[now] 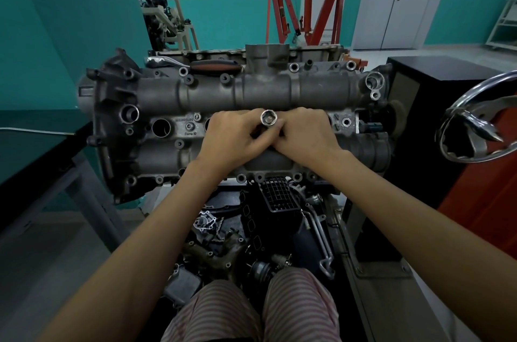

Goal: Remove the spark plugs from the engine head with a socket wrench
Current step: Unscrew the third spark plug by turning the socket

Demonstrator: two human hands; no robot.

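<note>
Figure: I pinch the chrome steel socket (268,118) between my left hand (232,140) and right hand (305,134), both clamped on it, over the grey cast engine head (251,89). Its axis points up toward me; the open plug well (161,128) lies at nine o'clock, nearer my left hand.

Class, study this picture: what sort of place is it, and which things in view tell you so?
Probably an automotive training workshop: an engine head mounted for work, a red engine hoist by the far wall, and loose engine parts heaped below.

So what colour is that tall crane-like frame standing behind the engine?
The frame is red-orange, seen best in the head view, against the white and teal wall.
</note>
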